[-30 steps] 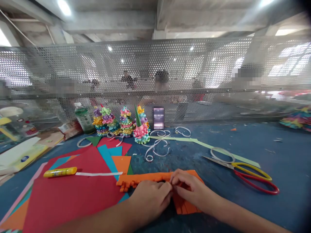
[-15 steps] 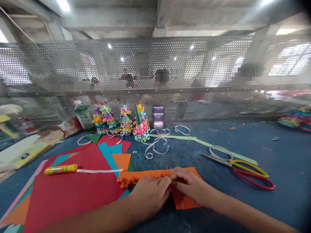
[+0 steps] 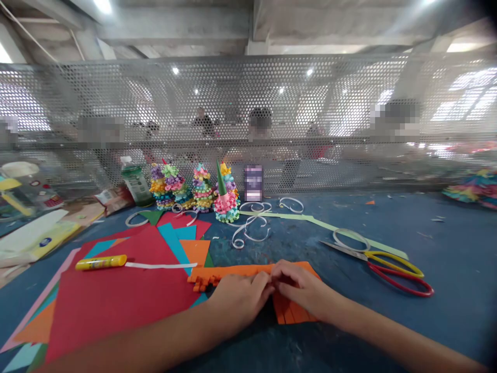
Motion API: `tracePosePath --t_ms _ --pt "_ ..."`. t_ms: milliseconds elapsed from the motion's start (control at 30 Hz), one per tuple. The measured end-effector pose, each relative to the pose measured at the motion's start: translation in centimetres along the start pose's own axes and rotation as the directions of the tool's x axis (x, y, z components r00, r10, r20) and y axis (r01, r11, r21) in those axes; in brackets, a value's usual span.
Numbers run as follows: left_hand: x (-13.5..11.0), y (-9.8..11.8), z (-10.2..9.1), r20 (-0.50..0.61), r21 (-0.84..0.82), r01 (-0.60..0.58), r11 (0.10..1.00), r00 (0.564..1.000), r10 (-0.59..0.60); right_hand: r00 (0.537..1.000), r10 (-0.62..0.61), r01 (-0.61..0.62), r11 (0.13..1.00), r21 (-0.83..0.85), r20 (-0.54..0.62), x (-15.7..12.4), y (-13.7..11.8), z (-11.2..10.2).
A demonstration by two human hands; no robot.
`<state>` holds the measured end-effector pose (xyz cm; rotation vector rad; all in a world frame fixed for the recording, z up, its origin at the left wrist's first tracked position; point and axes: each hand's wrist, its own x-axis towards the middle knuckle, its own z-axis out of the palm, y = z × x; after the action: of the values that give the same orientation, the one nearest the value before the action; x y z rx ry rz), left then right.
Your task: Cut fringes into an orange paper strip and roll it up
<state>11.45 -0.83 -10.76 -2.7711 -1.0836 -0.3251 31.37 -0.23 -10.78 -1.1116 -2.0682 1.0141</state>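
Note:
Both hands work on a strip of orange paper (image 3: 233, 270) lying on the dark blue table. Its left part has a fringe of small curled loops; its right part shows flat cut slits. My left hand (image 3: 243, 300) is closed at the strip's middle, thumb and fingers pinched on the front edge. Against its fingertips sits my right hand (image 3: 298, 285), also pinched, over the uncurled slit part. The exact fold between the fingertips is hidden. Left of the strip, a yellow glue stick (image 3: 101, 262) and a thin white paper strip (image 3: 161, 266) rest on red paper (image 3: 128, 295).
Scissors (image 3: 396, 269) with yellow and red handles lie at right, beside a pale green strip (image 3: 295, 216). Curled white strips (image 3: 248, 228) lie ahead. Several colourful paper cones (image 3: 227, 204), a bottle (image 3: 135, 181) and a phone (image 3: 253, 182) stand before a perforated metal screen (image 3: 349, 124).
The view has shifted slightly, so the table items appear a little higher. Both hands keep their pinch on the orange paper at nearly the same spot.

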Motion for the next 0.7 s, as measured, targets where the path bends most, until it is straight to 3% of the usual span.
tracePosePath --t_ms 233,467,700 --pt "-0.18 -0.16 0.05 0.003 0.016 -0.059 0.998 0.998 0.059 1.000 -0.012 0.012 1.000 -0.017 -0.002 -0.11 0.02 0.05" --pt "-0.22 -0.29 0.60 -0.025 0.046 -0.019 0.999 0.999 0.020 0.999 -0.029 0.027 0.998 -0.060 -0.021 -0.20 -0.45 0.05" --pt "-0.19 -0.15 0.13 -0.009 0.061 -0.070 0.996 0.997 0.071 1.000 -0.014 0.014 0.999 -0.037 -0.014 0.02 -0.24 -0.04"
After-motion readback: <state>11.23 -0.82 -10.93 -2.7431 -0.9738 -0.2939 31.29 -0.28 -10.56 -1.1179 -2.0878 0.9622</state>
